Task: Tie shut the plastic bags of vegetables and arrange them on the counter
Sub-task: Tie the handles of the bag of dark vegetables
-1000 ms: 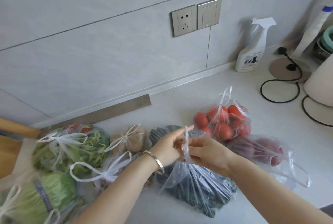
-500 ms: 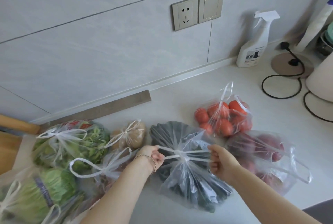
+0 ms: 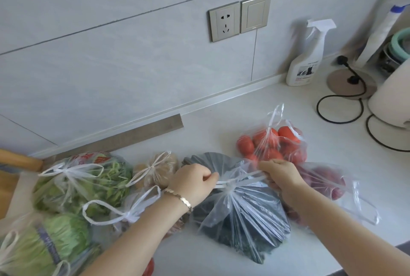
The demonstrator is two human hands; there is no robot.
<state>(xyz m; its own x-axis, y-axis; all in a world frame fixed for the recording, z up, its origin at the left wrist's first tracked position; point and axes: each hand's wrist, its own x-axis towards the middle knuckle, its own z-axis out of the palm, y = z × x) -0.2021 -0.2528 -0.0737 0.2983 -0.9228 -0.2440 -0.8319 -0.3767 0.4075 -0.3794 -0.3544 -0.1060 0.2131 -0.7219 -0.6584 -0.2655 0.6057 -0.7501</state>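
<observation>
All bags were clear plastic, handles whitish. middle bag [image 3: 241, 215]: near-black dark green inside. tomato bag [image 3: 274, 145]: red-orange. far-right bag [image 3: 324, 180]: purple-red. leafy bag [image 3: 88, 184]: mid green. cabbage bag [image 3: 51, 244]: pale green. small bag [image 3: 159, 169]: tan-brown. counter [image 3: 221, 118] was off-white, wall tiles [image 3: 111, 65] pale grey with dark grout lines, socket plate [image 3: 224, 23] silver, spray bottle [image 3: 305, 65] white, cable [image 3: 317, 108] black, bracelet [image 3: 180, 198] gold.

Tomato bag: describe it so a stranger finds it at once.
From the wall socket, drop down to the counter. The tomato bag lies slightly right, just beyond the right hand. It alone shows bright orange-red tomatoes; the neighbouring bag holds darker purple-red produce.
</observation>
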